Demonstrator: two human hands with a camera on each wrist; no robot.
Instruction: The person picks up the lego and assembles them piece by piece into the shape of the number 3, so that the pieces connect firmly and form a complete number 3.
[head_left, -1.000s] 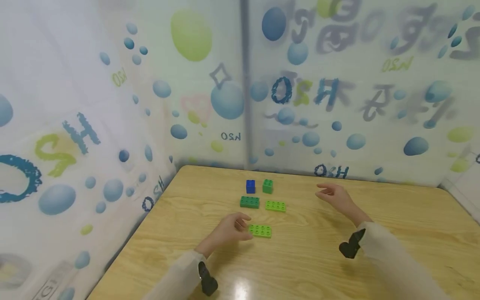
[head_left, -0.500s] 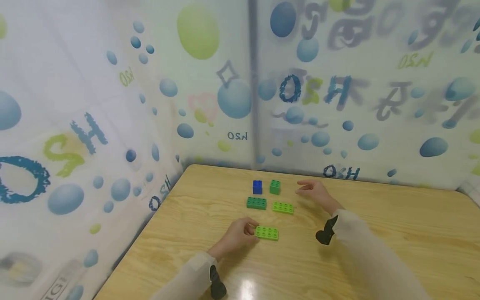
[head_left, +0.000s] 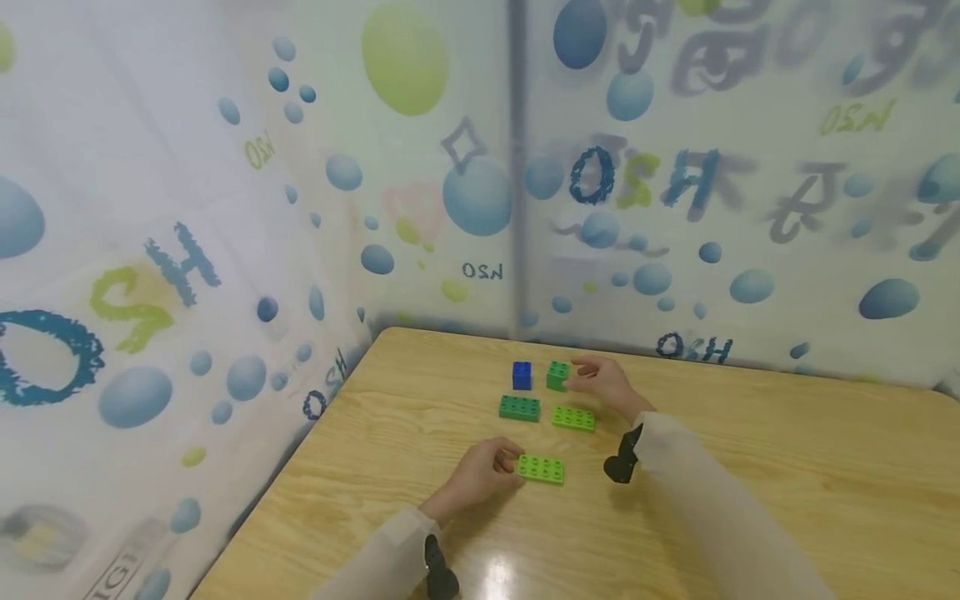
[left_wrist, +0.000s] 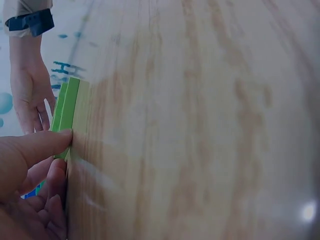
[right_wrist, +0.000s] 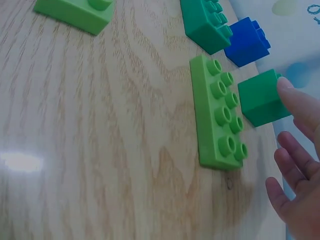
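My left hand (head_left: pixel 478 477) grips the left end of the nearer lime-green toy building brick (head_left: pixel 541 469), a flat studded one on the table. In the left wrist view the thumb lies along that brick's edge (left_wrist: pixel 68 102), with the fingers curled on its other side. Farther back, my right hand (head_left: pixel 606 383) is at the right side of a small square green brick (head_left: pixel 557 376). The right wrist view shows the thumb overlapping this green brick (right_wrist: pixel 262 97), the other fingers spread apart from it. Another flat lime brick (right_wrist: pixel 217 117) lies just in front.
A blue square brick (head_left: pixel 522 376) stands left of the green one. Below it lies a longer dark green brick (head_left: pixel 519 407). The wooden table (head_left: pixel 420 400) meets a patterned curtain (head_left: pixel 457 250) at its back and left edges.
My right hand has come leftward to the small green brick. The left hand has closed its fingers at the end of the nearer lime brick. The head view has shifted slightly right.
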